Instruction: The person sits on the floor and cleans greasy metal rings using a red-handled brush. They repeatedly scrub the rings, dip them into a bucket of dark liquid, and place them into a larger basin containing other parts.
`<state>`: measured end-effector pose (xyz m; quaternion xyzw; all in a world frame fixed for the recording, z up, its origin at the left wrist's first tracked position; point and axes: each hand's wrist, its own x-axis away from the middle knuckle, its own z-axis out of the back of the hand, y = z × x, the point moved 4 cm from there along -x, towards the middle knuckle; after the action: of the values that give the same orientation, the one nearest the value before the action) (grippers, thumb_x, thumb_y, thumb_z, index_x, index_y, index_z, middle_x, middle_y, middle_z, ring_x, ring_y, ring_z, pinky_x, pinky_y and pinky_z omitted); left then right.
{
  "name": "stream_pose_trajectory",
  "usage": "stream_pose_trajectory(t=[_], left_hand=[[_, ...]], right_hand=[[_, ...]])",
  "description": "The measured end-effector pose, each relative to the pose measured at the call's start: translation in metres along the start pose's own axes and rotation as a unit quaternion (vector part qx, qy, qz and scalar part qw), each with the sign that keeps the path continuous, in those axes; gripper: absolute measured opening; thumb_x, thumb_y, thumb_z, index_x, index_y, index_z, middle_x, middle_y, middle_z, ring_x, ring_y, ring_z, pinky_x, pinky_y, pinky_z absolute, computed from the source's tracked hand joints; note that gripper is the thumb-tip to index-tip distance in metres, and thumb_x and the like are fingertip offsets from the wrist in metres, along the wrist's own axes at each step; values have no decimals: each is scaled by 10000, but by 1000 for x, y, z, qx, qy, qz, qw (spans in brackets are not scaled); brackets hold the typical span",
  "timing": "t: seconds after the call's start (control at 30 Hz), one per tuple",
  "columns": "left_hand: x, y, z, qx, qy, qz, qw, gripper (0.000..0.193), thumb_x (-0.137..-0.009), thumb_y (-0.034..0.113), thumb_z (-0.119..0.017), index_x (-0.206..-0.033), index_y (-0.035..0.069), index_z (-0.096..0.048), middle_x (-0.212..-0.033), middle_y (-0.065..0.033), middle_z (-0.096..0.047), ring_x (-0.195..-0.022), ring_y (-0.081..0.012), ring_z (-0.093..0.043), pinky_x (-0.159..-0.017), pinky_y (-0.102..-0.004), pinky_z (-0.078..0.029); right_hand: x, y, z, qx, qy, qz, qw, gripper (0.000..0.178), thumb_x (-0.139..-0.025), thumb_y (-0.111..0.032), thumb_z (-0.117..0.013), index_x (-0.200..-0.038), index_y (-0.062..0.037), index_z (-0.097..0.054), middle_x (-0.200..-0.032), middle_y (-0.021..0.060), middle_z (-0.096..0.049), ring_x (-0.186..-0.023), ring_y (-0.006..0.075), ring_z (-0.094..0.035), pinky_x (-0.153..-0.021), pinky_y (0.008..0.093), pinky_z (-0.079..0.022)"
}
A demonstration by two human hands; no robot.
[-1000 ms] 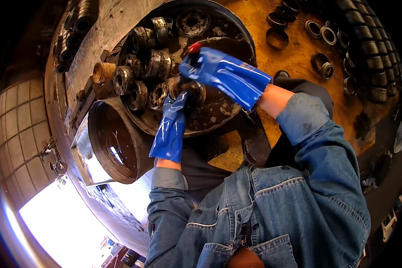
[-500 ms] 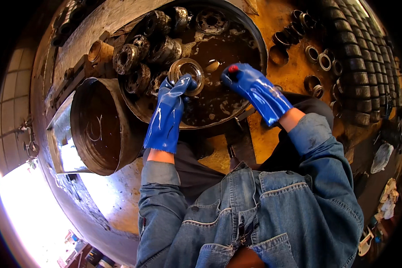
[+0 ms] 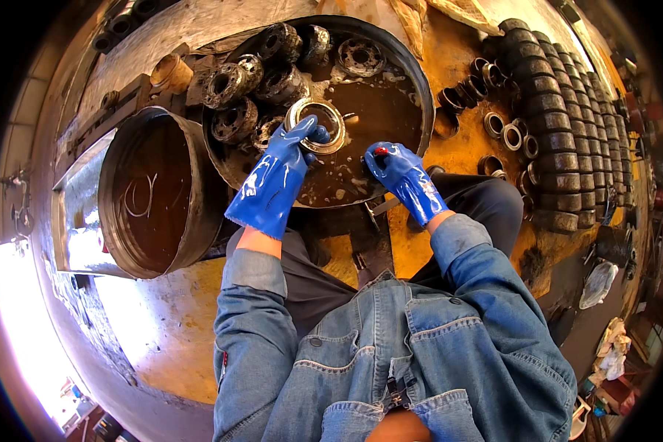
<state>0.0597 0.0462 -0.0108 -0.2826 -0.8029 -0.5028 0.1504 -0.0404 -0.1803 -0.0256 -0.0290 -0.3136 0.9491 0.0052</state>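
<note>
My left hand (image 3: 276, 169), in a blue rubber glove, is closed on the lower left edge of a shiny metal ring (image 3: 340, 127). The ring is held tilted over dark liquid in a large round tub (image 3: 429, 103). My right hand (image 3: 403, 177), gloved the same way, is closed near the tub's right front edge, apart from the ring. A small red part (image 3: 381, 152) shows at its fingers; the rest of what it grips is hidden. Grimy, wheel-like metal parts (image 3: 233, 121) are heaped in the tub's left side. A small pale piece (image 3: 351, 118) shows just right of the ring.
A big open drum (image 3: 199, 199) with brown inside stands left of the tub. A rusty pot (image 3: 171, 73) sits behind it. To the right, loose metal rings (image 3: 493, 125) lie on the stained floor before stacked rows of dark cylindrical parts (image 3: 556, 140). My knees flank the tub's near side.
The ring has turned so its open face shows more roundly. My right hand has come nearer to me, lower than the ring. The whole view has shifted somewhat.
</note>
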Motion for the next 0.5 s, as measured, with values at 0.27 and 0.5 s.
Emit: stream_pose_trajectory(t=[0.27,0.5], left_hand=[[-7,-12,14,144,-74,78,984,152,-948,286,-725,-1047,181,-677,-901,22,-752,-869,-176,-745,-409,-225,-467],[-2,0,25,170,-41,48,983,203,-951,265,-721,-1115,154,-680,-902,-25,-744,-831,-186,-741,-463,-246,-505]], right_hand=[[4,-8,3,29,60,33,997,176,-923,-300,-670,-963,-142,-737,-974,103,-738,-921,341,-693,-816,428,-565],[2,-1,-5,31,19,4,999,185,-928,-291,-675,-980,-122,-733,-986,141,-729,-941,353,-684,-838,436,-558]])
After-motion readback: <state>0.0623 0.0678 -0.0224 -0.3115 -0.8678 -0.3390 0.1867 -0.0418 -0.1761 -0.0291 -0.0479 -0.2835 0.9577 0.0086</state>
